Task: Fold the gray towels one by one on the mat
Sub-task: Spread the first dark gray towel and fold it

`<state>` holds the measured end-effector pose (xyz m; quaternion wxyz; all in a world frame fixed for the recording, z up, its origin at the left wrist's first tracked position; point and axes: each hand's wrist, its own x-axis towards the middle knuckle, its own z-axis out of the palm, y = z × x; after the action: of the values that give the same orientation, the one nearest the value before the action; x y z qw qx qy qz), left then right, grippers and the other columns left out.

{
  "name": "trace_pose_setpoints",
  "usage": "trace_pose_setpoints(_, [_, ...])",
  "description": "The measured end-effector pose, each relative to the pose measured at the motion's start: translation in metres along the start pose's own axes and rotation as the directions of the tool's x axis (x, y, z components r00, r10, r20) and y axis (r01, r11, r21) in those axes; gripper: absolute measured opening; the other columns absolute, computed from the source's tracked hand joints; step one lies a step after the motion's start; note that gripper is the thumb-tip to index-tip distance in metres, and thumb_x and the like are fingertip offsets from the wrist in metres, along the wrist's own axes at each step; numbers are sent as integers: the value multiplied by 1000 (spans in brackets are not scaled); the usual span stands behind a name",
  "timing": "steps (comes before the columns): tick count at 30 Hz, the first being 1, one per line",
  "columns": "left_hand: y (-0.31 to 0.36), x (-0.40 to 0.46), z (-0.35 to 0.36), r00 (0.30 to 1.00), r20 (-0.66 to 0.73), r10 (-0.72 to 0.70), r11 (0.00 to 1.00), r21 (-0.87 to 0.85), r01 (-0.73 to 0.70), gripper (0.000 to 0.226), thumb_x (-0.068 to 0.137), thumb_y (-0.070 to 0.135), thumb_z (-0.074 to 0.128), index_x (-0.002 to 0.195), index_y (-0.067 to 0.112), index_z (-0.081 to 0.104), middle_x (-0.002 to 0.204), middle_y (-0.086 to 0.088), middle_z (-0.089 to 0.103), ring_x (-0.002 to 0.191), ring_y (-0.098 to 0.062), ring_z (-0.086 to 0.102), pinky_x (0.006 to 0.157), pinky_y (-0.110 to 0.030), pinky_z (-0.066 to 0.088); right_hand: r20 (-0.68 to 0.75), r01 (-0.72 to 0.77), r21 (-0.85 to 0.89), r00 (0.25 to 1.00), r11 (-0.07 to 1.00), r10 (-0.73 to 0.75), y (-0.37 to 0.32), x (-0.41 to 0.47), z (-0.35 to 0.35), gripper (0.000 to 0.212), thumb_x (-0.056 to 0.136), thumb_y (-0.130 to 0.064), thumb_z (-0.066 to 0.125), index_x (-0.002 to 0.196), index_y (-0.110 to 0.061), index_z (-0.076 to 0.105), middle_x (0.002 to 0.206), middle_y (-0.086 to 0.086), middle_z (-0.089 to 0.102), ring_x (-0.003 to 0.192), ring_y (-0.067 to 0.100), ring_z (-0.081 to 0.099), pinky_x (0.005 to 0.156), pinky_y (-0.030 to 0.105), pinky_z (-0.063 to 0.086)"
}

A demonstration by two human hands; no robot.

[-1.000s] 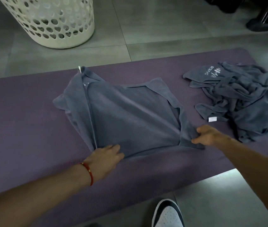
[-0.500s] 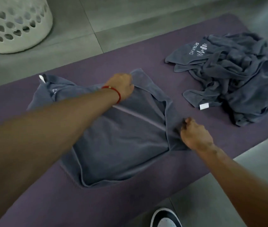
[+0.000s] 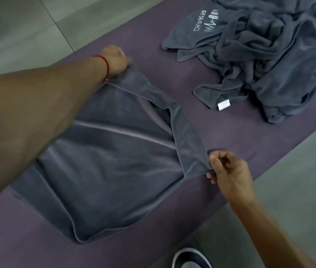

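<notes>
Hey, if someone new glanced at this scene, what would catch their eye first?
Probably the gray towel spread mid-mat, with the left hand gripping its far corner and the right hand pinching its near right corner. Next, the crumpled pile of gray towels at the upper right on the purple mat.

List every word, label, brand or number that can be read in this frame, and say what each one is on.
"SPARKS" or similar, white print seen upside down on the top towel of the towel pile, next to a logo of white bars; the letters are blurred, so the reading is uncertain.
White tag on a towel edge in that pile: no print can be made out.
The spread towel and the mat: no text visible.
</notes>
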<state>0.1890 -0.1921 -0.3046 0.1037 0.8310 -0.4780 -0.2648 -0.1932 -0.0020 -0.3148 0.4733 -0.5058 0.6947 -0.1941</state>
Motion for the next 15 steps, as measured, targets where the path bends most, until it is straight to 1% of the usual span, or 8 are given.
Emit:
trace_pose_setpoints(1, [0, 4, -9, 999, -35, 23, 995, -94, -26, 19, 95, 28, 63, 81, 15, 66, 93, -10, 67, 93, -22, 63, 84, -30, 52, -25, 8, 141, 1000, 990, -5, -2, -3, -5, 6, 98, -15, 63, 94, -13, 66, 68, 7, 70, 51, 16, 63, 52, 29, 54])
trace_pose_setpoints(2, [-2, 7, -17, 996, -82, 40, 985, -165, -53, 23, 95, 25, 64, 74, 21, 58, 84, -2, 62, 84, -16, 59, 76, -23, 50, -47, 42, 206, 998, 978, -33, -2, -5, -10, 3, 97, -14, 65, 96, -12, 67, 71, 6, 71, 55, 17, 66, 54, 29, 56])
trace_pose_setpoints(3, [-3, 9, -24, 991, -122, 57, 975, -208, -82, 26, 95, 24, 65, 72, 25, 53, 80, 3, 58, 80, -13, 56, 70, -17, 47, -67, 80, 190, 995, 978, -69, 2, -5, -12, 3, 96, -16, 67, 98, -14, 68, 75, 4, 73, 58, 18, 68, 57, 29, 58])
trace_pose_setpoints(6, [-7, 16, -23, 984, -157, 88, 980, -162, -114, 16, 92, 26, 70, 81, 27, 58, 90, -1, 62, 82, -12, 56, 73, -22, 48, -83, 87, 93, 993, 992, -79, 8, 4, -9, 3, 95, -20, 68, 98, -22, 68, 84, -5, 74, 69, 14, 73, 66, 35, 62])
trace_pose_setpoints(8, [-9, 19, -9, 985, -153, 75, 986, -137, -96, 18, 92, 24, 71, 80, 27, 58, 86, -1, 62, 76, -11, 57, 67, -23, 50, -69, 70, 86, 996, 994, -64, 7, 8, -4, 6, 94, -20, 70, 95, -26, 68, 86, -5, 75, 76, 13, 74, 70, 40, 63])
trace_pose_setpoints(9, [-10, 22, -2, 985, -155, 70, 987, -131, -91, 19, 91, 24, 71, 78, 27, 57, 87, -1, 63, 77, -12, 57, 71, -25, 53, -70, 64, 81, 996, 995, -59, 7, 10, -3, 8, 94, -19, 71, 95, -26, 68, 87, -4, 75, 76, 13, 74, 70, 39, 63])
trace_pose_setpoints(11, [-8, 25, 7, 980, -183, 80, 989, -108, -101, 20, 90, 23, 71, 76, 27, 56, 92, -1, 63, 84, -12, 56, 84, -27, 54, -102, 66, 68, 993, 996, -59, 7, 11, -4, 7, 93, -18, 71, 95, -24, 68, 86, -3, 75, 68, 12, 74, 64, 33, 63])
trace_pose_setpoints(15, [-5, 26, 7, 970, -216, 115, 979, -141, -147, 10, 92, 28, 67, 87, 28, 59, 92, -2, 63, 85, -15, 57, 80, -26, 50, -183, 96, -6, 978, 995, -96, 11, 13, -14, 2, 94, -22, 70, 93, -23, 71, 73, -10, 73, 51, 9, 67, 56, 16, 53])
